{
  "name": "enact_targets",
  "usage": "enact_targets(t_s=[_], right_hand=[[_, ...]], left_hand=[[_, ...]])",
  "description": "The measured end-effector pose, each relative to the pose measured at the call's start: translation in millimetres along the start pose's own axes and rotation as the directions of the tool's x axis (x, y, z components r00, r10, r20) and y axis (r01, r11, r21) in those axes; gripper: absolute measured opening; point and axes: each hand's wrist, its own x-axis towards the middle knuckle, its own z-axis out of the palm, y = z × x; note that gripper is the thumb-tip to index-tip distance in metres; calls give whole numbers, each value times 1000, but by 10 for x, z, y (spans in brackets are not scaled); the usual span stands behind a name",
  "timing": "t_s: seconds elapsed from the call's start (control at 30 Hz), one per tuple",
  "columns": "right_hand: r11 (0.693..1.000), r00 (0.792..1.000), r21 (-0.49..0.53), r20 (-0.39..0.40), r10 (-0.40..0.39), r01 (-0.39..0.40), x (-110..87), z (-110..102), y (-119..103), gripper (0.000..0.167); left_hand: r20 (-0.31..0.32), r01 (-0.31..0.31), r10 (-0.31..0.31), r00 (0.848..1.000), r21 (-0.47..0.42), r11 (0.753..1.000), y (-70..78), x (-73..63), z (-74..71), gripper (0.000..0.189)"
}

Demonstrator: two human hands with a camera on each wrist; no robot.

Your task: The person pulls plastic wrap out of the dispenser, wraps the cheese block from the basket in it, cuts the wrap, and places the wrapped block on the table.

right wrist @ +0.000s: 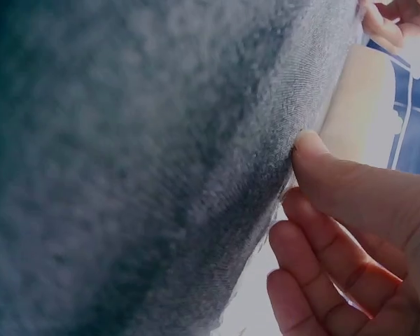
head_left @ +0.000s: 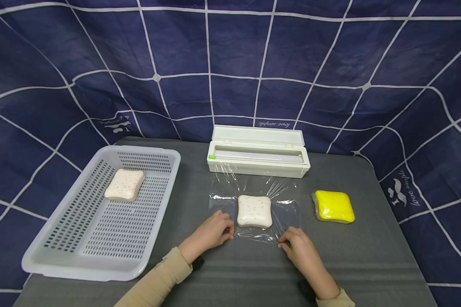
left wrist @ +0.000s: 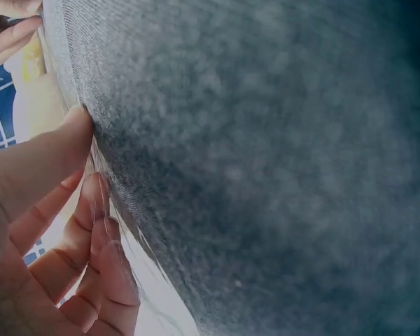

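A sheet of clear plastic wrap [head_left: 249,234] lies on the grey table, running forward to a white wrap dispenser [head_left: 258,169]. On the film sits a white, dark-speckled square block with rounded corners [head_left: 255,211], shaped like a sponge or soap bar. My left hand [head_left: 217,230] pinches the film's near left corner between thumb and fingers. At the near right corner, my right hand [head_left: 297,246] pinches the film too, with creases running from it toward the block. Both wrist views show the thumb pressed against the fingers at the film's edge, the left hand [left wrist: 56,231] and right hand [right wrist: 357,245].
A pale perforated plastic basket [head_left: 153,213] stands at the left, with another speckled block [head_left: 124,184] inside. To the right lies a yellow block [head_left: 334,206] in shiny film. The dispenser's lid [head_left: 258,134] is raised. A blue checked cloth [head_left: 234,55] hangs behind the table.
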Motion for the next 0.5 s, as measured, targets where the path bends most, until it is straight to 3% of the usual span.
enact_targets(t_s=[0.27,0.5], right_hand=[[995,999,-90,27,-37,40,41,-5,-23,23],[995,997,-69,14,-76,77,41,-13,-14,25]], left_hand=[[-26,-13,14,1000,9,1000,18,-16,-7,24],[-63,-13,15,998,22,1000,17,-37,20,23]])
